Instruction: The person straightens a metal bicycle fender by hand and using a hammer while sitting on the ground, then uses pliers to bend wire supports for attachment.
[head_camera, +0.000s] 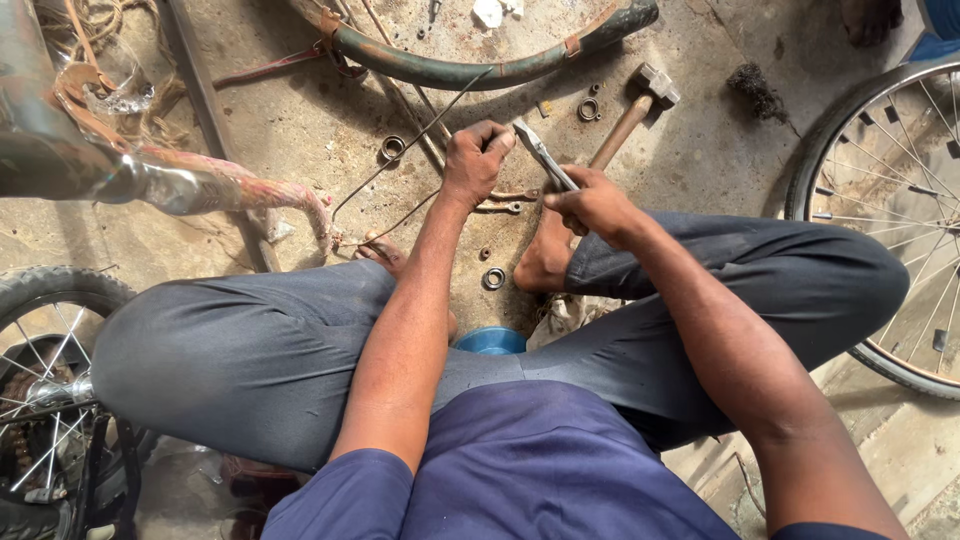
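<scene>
Floor: dusty concrete (700, 150), you squatted.
Right hand (597, 205): clamped on pliers (545, 155), long axis toward upper left.
Left hand (474, 160): pinched wire (400, 160) beside pliers tip.

The person sat low over a dusty concrete floor (300, 120), knees spread, the left hand (472, 160) pinching a thin wire (420, 135) while the right hand (597, 205) gripped pliers (545, 155) whose tips met that wire at the left fingers. A hammer (632, 110) lay just beyond the hands, with metal rings (392, 148) scattered near it. A spoked bicycle wheel (890, 180) stood at the right, another wheel (50, 400) at the lower left.
</scene>
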